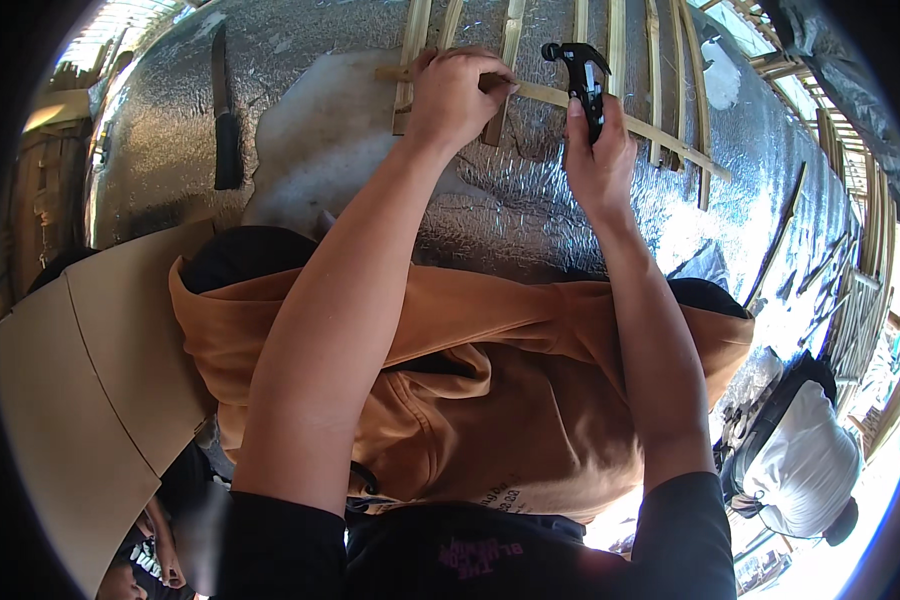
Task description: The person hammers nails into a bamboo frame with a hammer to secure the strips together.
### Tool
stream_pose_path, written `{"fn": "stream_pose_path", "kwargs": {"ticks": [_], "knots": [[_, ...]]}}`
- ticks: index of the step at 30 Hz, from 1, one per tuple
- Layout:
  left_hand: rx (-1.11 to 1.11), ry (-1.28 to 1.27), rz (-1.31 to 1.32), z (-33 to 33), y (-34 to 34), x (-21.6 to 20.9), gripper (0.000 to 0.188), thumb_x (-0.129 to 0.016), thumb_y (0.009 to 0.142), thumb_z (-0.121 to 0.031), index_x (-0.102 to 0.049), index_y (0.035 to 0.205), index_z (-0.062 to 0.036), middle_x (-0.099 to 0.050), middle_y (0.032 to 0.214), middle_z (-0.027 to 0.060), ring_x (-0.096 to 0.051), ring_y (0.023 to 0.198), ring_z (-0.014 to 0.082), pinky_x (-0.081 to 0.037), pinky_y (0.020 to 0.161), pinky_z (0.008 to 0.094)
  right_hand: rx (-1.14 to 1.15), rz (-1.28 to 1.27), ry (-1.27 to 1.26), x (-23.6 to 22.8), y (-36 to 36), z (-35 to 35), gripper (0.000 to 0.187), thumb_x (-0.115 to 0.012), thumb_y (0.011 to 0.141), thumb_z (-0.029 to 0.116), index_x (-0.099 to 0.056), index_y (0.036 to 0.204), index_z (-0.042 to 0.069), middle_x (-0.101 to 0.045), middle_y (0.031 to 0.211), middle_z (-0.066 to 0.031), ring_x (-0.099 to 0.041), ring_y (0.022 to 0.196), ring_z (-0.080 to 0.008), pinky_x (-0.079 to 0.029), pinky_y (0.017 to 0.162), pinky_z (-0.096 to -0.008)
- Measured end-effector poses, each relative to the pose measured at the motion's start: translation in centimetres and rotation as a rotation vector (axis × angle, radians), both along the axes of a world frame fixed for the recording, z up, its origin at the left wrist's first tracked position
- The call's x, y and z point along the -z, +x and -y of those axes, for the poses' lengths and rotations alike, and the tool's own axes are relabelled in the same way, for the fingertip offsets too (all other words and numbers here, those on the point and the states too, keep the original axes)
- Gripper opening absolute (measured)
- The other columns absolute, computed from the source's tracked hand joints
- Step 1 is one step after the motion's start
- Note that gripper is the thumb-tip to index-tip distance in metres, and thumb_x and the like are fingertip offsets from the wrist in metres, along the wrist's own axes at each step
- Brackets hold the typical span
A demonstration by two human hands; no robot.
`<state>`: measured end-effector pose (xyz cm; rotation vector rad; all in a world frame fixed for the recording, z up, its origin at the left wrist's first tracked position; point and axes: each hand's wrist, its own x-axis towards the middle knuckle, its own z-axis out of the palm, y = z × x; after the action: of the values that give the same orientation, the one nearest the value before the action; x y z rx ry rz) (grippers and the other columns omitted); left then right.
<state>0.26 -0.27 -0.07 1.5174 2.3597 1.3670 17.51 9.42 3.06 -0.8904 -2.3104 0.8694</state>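
Note:
A thin wooden cross slat (660, 137) lies over a row of several upright wooden slats (510, 38). My left hand (458, 95) is closed on the cross slat, thumb and fingers pinched near where it meets an upright. Anything small between those fingertips is hidden. In my right hand (600, 150) is a small black claw hammer (582, 75), gripped by its handle with the head up and its round face toward the left. The hammer is just right of my left hand, over the cross slat.
Silvery foil sheeting (540, 215) spreads under the slats, with a pale patch (320, 130) on it. A dark-handled long knife (227, 120) lies at left. Across my lap is a brown garment (530, 400); cardboard (80, 390) stands left. A white bundle (805, 460) sits right. Another person's hand (165, 560) shows lower left.

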Motion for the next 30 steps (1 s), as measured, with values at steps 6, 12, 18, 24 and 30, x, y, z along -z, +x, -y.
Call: {"fn": "stream_pose_path", "kwargs": {"ticks": [6, 12, 18, 24, 30], "knots": [[-0.02, -0.04, 0.044, 0.0, 0.1, 0.0, 0.01, -0.081, 0.079, -0.012, -0.077, 0.086, -0.0067, -0.076, 0.09, 0.0038, -0.073, 0.081, 0.0214, -0.056, 0.079, 0.033, 0.002, -0.018, 0.018, 0.0, 0.0, 0.0, 0.022, -0.06, 0.1, 0.021, -0.053, 0.1, 0.0, -0.066, 0.071, -0.0207, -0.068, 0.062, -0.041, -0.05, 0.053, -0.0459], [-0.066, -0.104, -0.02, 0.0, 0.0, 0.3, 0.014, -0.08, 0.081, -0.026, -0.078, 0.084, -0.0119, -0.075, 0.084, 0.003, -0.071, 0.077, 0.0228, -0.048, 0.09, 0.0356, 0.01, 0.002, -0.037, -0.1, 0.0, 0.2, 0.022, -0.061, 0.1, 0.02, -0.053, 0.102, 0.0, -0.065, 0.071, -0.0208, -0.068, 0.062, -0.0407, -0.05, 0.053, -0.0455], [-0.092, -0.13, 0.044, -0.3, 0.0, 0.4, 0.019, -0.081, 0.081, -0.031, -0.08, 0.086, -0.0136, -0.074, 0.078, 0.0043, -0.069, 0.073, 0.0244, -0.046, 0.094, 0.0375, -0.017, -0.055, 0.076, 0.8, 0.2, -0.1, 0.022, -0.061, 0.1, 0.02, -0.053, 0.102, 0.0, -0.065, 0.072, -0.02, -0.068, 0.062, -0.0387, -0.05, 0.054, -0.0448], [-0.113, -0.146, 0.072, -0.2, 0.0, 0.1, 0.021, -0.082, 0.081, -0.033, -0.08, 0.086, -0.0136, -0.074, 0.074, 0.0058, -0.069, 0.07, 0.0248, -0.048, 0.094, 0.0354, 0.025, 0.048, -0.055, 0.0, 0.0, 0.2, 0.024, -0.062, 0.1, 0.022, -0.053, 0.101, 0.0, -0.066, 0.074, -0.0201, -0.069, 0.065, -0.0401, -0.051, 0.057, -0.0457], [-0.113, -0.124, 0.095, -0.3, -0.1, 0.3, 0.022, -0.083, 0.08, -0.034, -0.08, 0.088, -0.0135, -0.074, 0.075, 0.0063, -0.07, 0.072, 0.0234, -0.049, 0.092, 0.0351, 0.02, 0.015, -0.032, 0.1, 0.0, 0.1, 0.023, -0.062, 0.1, 0.022, -0.054, 0.099, 0.0, -0.066, 0.073, -0.0201, -0.069, 0.065, -0.0399, -0.051, 0.056, -0.0446]]}}
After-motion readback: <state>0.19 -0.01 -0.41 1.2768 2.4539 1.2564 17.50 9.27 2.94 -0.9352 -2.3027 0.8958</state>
